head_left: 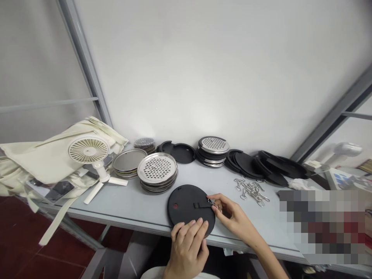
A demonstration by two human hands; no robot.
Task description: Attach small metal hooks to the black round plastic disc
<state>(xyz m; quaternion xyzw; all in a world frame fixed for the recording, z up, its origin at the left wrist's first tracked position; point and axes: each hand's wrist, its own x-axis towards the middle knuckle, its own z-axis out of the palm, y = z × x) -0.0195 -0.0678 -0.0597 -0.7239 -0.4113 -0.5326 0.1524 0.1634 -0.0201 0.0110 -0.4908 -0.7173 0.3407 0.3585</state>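
Head camera: the right hand (232, 217) pinches a small metal clip (213, 204) at the black round disc (181, 205), which the flat, open left hand (187, 248) holds on the grey table (139, 205), with wire clips (251, 192) nearby and stacked steel grater plates (157, 172) beyond.

White wall (203, 69), grey metal-framed table (145, 205), dark red floor (58, 248) below

Bare hands (188, 248) show below a white top (152, 274).
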